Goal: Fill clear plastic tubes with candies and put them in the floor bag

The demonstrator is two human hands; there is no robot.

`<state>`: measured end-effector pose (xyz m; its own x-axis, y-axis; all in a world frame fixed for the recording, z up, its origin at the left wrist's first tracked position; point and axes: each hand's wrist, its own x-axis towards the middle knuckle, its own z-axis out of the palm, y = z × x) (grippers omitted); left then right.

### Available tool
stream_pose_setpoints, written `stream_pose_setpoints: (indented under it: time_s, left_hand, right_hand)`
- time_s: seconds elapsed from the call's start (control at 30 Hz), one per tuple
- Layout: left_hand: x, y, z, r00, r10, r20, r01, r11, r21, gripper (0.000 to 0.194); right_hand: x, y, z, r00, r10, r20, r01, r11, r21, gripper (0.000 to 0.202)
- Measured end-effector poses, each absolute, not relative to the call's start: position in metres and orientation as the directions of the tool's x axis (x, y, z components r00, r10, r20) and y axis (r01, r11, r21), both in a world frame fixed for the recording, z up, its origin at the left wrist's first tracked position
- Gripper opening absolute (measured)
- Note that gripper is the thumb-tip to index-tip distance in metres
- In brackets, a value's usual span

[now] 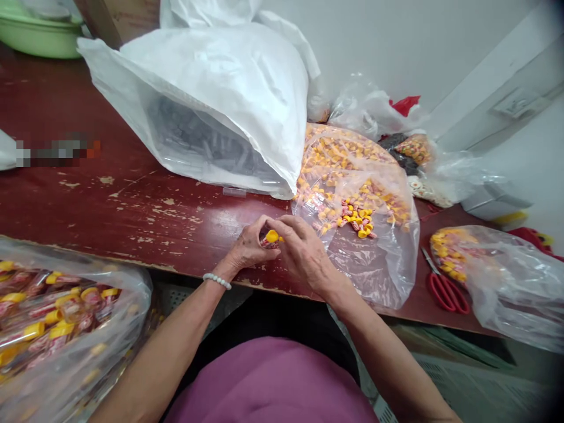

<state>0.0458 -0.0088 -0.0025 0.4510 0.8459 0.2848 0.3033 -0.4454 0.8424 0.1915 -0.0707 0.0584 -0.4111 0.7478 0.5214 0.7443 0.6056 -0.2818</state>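
We hold a small yellow-topped piece (272, 236) between both hands at the lower centre of the frame, just above the near edge of the red desk (132, 226). Our left hand (252, 245) is curled narrowly around it; our right hand (306, 254) closes in beside it with bent fingers, their tips too hidden for us to tell their grip.

So near that edge, a loosened pinch could drop the piece off the desk, we judge. Our right forearm, alongside the thin plastic bag (385, 282), could snag its film and scatter the loose yellow-and-red pieces (362, 223). The clear tube (234, 192), lying by the mouth of the white sack (229, 76), might roll if nudged.

The piece's yellow end faces up toward us; its long axis seems to slant from lower left to upper right, though our fingers hide too much to be sure.
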Motion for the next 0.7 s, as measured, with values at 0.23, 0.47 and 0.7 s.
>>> stream_pose_setpoints:
  time_s: [0.23, 0.47, 0.7]
  left_hand:
    - [0.045, -0.008, -0.005, 0.454, 0.858, 0.239, 0.263, -0.386, 0.884, 0.044]
    - [0.043, -0.005, -0.012, 0.473, 0.84, 0.266, 0.241, -0.414, 0.878, 0.042]
    - [0.047, -0.004, -0.014, 0.44, 0.855, 0.276, 0.255, -0.413, 0.874, 0.046]
  right_hand:
    - [0.188, -0.076, 0.041, -0.297, 0.769, 0.566, 0.813, 0.514, -0.271, 0.034]
    - [0.189, -0.078, 0.034, -0.327, 0.818, 0.473, 0.861, 0.464, -0.209, 0.035]
    - [0.33, -0.058, 0.018, 0.363, 0.785, 0.502, 0.921, -0.219, -0.322, 0.016]
